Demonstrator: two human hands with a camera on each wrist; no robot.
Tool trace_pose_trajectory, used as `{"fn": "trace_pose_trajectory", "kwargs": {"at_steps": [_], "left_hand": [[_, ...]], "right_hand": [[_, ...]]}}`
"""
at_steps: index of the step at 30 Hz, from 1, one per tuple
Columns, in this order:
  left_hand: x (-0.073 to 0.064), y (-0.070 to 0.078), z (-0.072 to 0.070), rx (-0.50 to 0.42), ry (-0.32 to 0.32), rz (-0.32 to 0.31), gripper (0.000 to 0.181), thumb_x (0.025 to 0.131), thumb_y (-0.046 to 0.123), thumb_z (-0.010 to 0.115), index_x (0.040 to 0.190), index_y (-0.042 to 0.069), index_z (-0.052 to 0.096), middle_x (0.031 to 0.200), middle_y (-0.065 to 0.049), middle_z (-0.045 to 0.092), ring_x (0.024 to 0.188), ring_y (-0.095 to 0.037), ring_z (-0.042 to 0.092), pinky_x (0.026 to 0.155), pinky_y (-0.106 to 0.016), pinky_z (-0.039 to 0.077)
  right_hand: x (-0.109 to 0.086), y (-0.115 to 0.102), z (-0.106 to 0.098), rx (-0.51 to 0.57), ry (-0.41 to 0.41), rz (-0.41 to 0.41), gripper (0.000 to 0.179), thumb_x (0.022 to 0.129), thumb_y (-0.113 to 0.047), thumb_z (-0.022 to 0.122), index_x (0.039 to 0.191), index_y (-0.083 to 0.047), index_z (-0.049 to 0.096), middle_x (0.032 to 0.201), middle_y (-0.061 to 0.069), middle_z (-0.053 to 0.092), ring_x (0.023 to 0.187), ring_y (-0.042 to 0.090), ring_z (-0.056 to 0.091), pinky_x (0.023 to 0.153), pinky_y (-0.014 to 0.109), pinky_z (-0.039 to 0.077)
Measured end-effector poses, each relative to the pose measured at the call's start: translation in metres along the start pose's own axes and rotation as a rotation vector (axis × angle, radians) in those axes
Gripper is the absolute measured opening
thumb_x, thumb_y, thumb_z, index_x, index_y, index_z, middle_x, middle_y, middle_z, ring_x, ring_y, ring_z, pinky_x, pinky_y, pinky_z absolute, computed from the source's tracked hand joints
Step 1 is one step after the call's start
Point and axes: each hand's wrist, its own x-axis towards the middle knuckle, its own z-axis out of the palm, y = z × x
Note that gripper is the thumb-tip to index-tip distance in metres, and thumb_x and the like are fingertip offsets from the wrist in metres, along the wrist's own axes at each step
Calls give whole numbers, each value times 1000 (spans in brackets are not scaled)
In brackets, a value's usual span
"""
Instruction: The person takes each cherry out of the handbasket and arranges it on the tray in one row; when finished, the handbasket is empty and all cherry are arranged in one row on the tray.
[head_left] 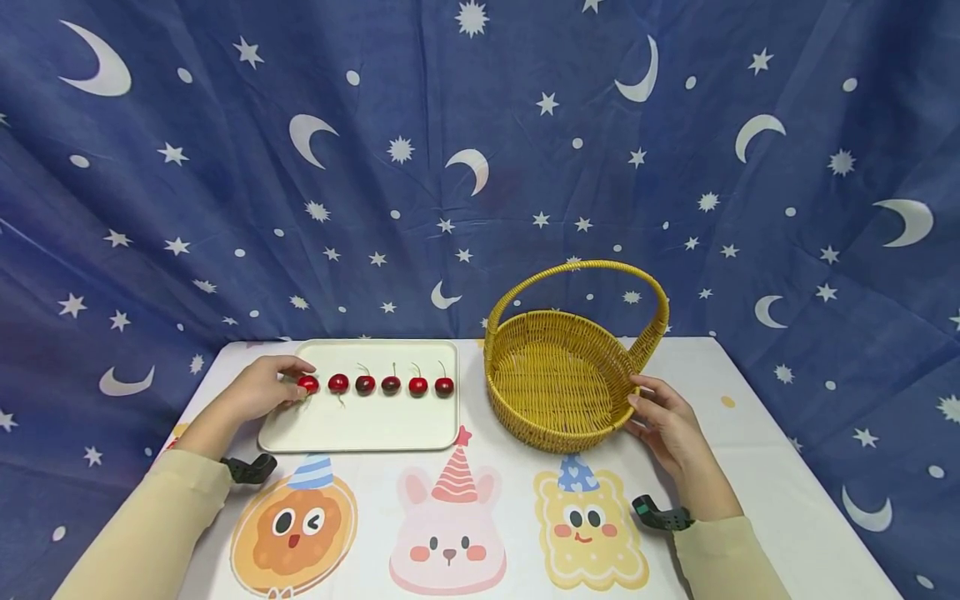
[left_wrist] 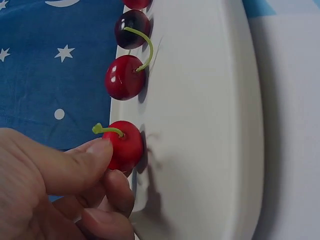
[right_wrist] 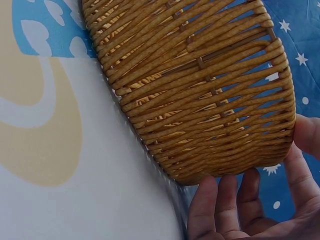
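At the left end of a row on the white tray (head_left: 360,429), my left hand (head_left: 258,390) pinches a red cherry (left_wrist: 126,145) between thumb and fingers. Its green stem shows beside the thumb in the left wrist view. Several more cherries (head_left: 365,385), bright to dark red with stems, lie to the right along the tray. My right hand (head_left: 667,421) holds the right side of a yellow-brown wicker basket (head_left: 551,383). The thumb lies at the rim, and the other fingers (right_wrist: 227,202) rest against the woven outer wall. Nothing lies inside the basket, whose tall handle arches above it.
A white tablecloth (head_left: 757,500) with printed cartoon figures, among them a pink rabbit (head_left: 448,533), covers the table. Behind it hangs a dark blue curtain (head_left: 420,242) with moons and stars. The basket stands to the right of the tray.
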Motion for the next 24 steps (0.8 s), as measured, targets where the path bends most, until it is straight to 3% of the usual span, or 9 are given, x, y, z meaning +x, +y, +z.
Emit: {"fn": "trace_pose_trajectory", "kwargs": {"at_steps": [6, 17, 20, 24], "left_hand": [[3, -1, 1, -27, -10, -9, 41, 98, -6, 61, 139, -7, 63, 129, -31, 59, 75, -21, 64, 63, -32, 56], [-3, 3, -1, -39, 2, -28, 41, 104, -6, 50, 144, -8, 58, 135, -34, 58, 74, -21, 65, 62, -32, 54], [-5, 7, -2, 22, 72, -13, 40, 108, 2, 50, 146, -8, 55, 139, -35, 59, 80, -27, 69, 68, -37, 54], [-12, 16, -1, 97, 226, -17, 45, 112, 17, 51, 152, -5, 51, 148, -36, 56, 112, -49, 68, 89, -60, 55]], "right_hand": [[-2, 0, -2, -6, -18, -9, 41, 106, -14, 66, 146, -22, 60, 126, -5, 58, 110, 15, 67, 93, 33, 57], [0, -1, -1, -24, -15, -1, 44, 106, -16, 67, 149, -20, 57, 128, -4, 57, 109, 14, 65, 93, 33, 57], [0, -3, -2, -28, -18, 2, 44, 106, -16, 67, 148, -20, 58, 129, -3, 57, 112, 13, 65, 93, 32, 58], [-1, -8, -5, -75, -36, -11, 45, 106, -16, 68, 149, -16, 58, 131, -1, 56, 114, 11, 65, 94, 33, 61]]}}
